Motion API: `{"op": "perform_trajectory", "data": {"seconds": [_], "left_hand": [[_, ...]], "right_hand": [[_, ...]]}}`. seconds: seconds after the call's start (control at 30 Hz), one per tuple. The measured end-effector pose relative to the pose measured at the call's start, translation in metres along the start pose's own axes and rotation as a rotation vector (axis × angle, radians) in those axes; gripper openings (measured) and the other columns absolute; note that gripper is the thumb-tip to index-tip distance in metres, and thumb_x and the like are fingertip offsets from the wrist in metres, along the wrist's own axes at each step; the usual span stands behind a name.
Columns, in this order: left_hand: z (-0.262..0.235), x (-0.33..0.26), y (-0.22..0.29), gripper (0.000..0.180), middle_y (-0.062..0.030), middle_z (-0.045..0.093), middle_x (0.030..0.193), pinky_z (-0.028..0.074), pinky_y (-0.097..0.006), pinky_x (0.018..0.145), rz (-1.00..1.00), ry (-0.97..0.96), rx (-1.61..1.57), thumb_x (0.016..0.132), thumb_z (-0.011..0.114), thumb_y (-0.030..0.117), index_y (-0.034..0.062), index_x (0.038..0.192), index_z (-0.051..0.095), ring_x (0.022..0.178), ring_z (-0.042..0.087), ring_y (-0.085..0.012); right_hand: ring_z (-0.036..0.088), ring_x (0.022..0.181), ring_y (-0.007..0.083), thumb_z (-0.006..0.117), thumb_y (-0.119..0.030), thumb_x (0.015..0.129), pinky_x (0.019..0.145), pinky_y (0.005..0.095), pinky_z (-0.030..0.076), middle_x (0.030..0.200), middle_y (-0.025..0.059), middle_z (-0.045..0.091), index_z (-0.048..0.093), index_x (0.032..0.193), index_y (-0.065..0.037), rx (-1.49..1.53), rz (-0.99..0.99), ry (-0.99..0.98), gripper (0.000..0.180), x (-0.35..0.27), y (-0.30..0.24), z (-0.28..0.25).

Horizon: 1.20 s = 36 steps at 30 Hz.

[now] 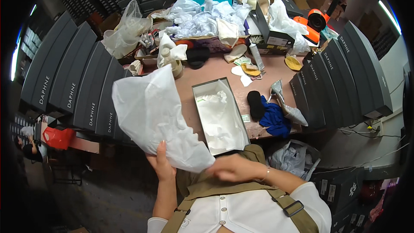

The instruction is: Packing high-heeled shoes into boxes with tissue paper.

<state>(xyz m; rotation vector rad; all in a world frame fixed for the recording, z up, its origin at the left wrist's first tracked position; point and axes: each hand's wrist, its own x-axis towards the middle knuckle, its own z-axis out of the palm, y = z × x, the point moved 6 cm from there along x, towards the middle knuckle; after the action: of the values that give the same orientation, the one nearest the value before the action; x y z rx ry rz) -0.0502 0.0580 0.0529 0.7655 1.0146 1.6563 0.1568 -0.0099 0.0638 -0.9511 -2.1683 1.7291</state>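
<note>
A large piece of white wrapping paper (151, 108) is held up in front of me, left of the shoe box. Its shape is creased and bulges slightly; whether anything lies inside it is hidden. My left hand (161, 166) grips its lower edge, thumb on top. At the paper's lower right corner, my right hand (235, 167) has its fingers curled in against it, a little blurred. On the bench just beyond stands an open dark grey shoe box (199, 123) lined with crumpled white tissue paper (217, 116).
Dark shoe boxes stand upright at left (82, 86) and right (332, 77). Silver high-heeled shoes (286, 103), a blue cloth (276, 118) and a black brush-like pad (256, 105) lie right of the open box. Behind are a crumpled paper heap (202, 17) and an orange lamp-like device (317, 19).
</note>
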Motion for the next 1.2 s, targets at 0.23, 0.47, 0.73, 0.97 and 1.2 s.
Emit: {"op": "perform_trajectory", "data": {"seconds": [0.23, 0.47, 0.73, 0.97, 1.2], "left_hand": [[0.098, -0.085, -0.048, 0.097, -0.026, 0.05, 0.125, 0.047, -0.039, 0.09, 0.44, -1.136, 0.705, 0.067, 0.073, 0.0, 0.0036, 0.148, 0.02, 0.108, 0.054, -0.0438], [0.151, -0.024, -0.07, 0.085, -0.0123, 0.063, 0.079, 0.051, -0.033, 0.066, -0.276, -1.612, 0.835, 0.076, 0.07, 0.005, 0.0097, 0.148, 0.025, 0.068, 0.062, -0.0259], [0.122, 0.109, -0.23, 0.026, -0.0015, 0.061, 0.07, 0.051, -0.026, 0.053, -0.699, -0.524, 0.108, 0.091, 0.063, 0.021, 0.0031, 0.109, 0.058, 0.048, 0.054, -0.0085], [0.133, 0.129, 0.036, 0.021, -0.0061, 0.062, 0.082, 0.052, -0.029, 0.069, 0.341, -0.59, 0.084, 0.098, 0.05, 0.014, 0.0006, 0.11, 0.06, 0.066, 0.058, -0.0122], [0.128, 0.074, 0.047, 0.025, -0.0122, 0.062, 0.086, 0.048, -0.028, 0.065, 0.536, -0.77, 0.759, 0.088, 0.056, 0.012, -0.0048, 0.105, 0.062, 0.071, 0.061, -0.0185]], "right_hand": [[0.047, 0.125, 0.0259, 0.046, -0.04, 0.096, 0.108, 0.0397, 0.035, 0.138, 0.0145, 0.044, 0.03, 0.143, -0.003, 1.411, -0.183, 0.78, 0.062, -0.029, 0.082, -0.017], [0.053, 0.119, 0.023, 0.058, -0.033, 0.093, 0.102, 0.0381, 0.042, 0.132, 0.0112, 0.051, 0.036, 0.139, -0.001, 1.386, -0.019, 0.794, 0.06, -0.061, 0.122, 0.007], [0.049, 0.122, 0.0213, 0.055, -0.027, 0.096, 0.104, 0.0372, 0.04, 0.138, 0.0086, 0.046, 0.033, 0.14, 0.001, 0.955, -0.186, 1.195, 0.057, -0.123, 0.095, -0.059], [0.062, 0.101, 0.0263, 0.061, -0.028, 0.089, 0.086, 0.0393, 0.05, 0.111, 0.0141, 0.064, 0.055, 0.12, 0.003, 0.664, 0.004, 0.72, 0.044, -0.005, 0.106, -0.081], [0.052, 0.116, 0.0397, 0.061, -0.041, 0.088, 0.096, 0.047, 0.043, 0.124, 0.0286, 0.053, 0.047, 0.127, 0.007, -0.3, 0.224, 0.832, 0.064, 0.032, 0.1, -0.076]]}}
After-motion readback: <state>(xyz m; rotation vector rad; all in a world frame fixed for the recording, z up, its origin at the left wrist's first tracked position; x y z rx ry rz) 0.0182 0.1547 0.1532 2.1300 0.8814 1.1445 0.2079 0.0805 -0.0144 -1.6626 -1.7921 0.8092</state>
